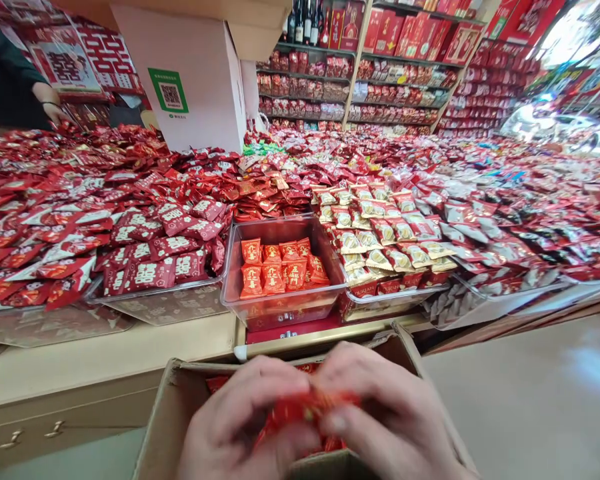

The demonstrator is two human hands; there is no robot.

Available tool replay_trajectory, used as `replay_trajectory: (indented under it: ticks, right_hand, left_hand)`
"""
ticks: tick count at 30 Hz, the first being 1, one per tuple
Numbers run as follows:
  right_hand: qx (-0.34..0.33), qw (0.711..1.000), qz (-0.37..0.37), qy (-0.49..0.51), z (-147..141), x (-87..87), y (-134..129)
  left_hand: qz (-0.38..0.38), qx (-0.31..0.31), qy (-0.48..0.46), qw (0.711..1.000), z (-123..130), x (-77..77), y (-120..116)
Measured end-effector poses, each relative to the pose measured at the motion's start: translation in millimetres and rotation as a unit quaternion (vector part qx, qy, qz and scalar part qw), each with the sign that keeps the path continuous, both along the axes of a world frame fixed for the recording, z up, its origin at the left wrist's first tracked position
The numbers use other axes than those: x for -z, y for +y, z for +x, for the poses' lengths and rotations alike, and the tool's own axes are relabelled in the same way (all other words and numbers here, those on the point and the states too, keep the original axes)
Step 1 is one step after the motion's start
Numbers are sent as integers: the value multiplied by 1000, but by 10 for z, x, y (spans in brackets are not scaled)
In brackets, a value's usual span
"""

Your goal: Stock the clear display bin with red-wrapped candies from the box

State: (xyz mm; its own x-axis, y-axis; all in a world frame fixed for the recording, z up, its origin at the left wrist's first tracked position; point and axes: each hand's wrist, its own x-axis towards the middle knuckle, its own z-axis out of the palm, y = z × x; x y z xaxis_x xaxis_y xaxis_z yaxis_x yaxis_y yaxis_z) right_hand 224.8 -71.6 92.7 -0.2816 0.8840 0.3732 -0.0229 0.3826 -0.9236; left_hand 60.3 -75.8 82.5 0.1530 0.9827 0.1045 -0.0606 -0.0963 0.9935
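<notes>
Above an open cardboard box (166, 407), my left hand (245, 423) and my right hand (385, 413) come together, both closed around a red packet (300, 408) that is blurred by motion. More red packets lie in the box below, mostly hidden by my hands. Just beyond the box stands a clear plastic bin (285, 308), partly filled with small red packets with gold print (273, 277) set in rows.
Heaped bins of maroon packets (153, 273) and cream-and-gold packets (375, 260) flank the clear bin. A white box with a QR code (200, 87) stands behind. A person's hand (54, 112) reaches in at the upper left. Drawers (80, 407) are at lower left.
</notes>
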Motion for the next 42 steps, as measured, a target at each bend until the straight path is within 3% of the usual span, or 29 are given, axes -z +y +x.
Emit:
replay_trajectory:
  ticks: [4, 9, 14, 18, 23, 26, 29, 35, 42]
  right_hand:
    - [-11, 980, -182, 86, -218, 359, 274]
    - [-4, 974, -204, 100, -322, 516, 309]
    - [-2, 986, -156, 63, -478, 502, 268]
    - [-24, 990, -130, 48, -582, 317, 484]
    - [43, 991, -127, -12, -612, -13, 1357]
    - [117, 959, -234, -111, -661, -12, 1927]
    - [132, 926, -304, -178, -738, 97, 2238]
    - [133, 906, -292, -277, -841, 215, 2271]
    - [161, 893, -174, -382, -836, 251, 2343]
  left_hand:
    - [-143, -76, -152, 975, 51, 371, 230]
    - [-161, -124, -185, 961, 32, 468, 264]
    - [-128, -159, -202, 958, -78, 474, 300]
    - [-63, -177, -248, 950, -148, 490, 291]
    - [-37, -246, -174, 953, -159, 533, 242]
    - [-43, -239, -146, 959, -144, 646, 243]
    - [-34, -229, -135, 964, -144, 790, 263]
    - [-18, -207, -127, 970, -181, 982, 311]
    - [-21, -170, -38, 984, -231, 923, 343]
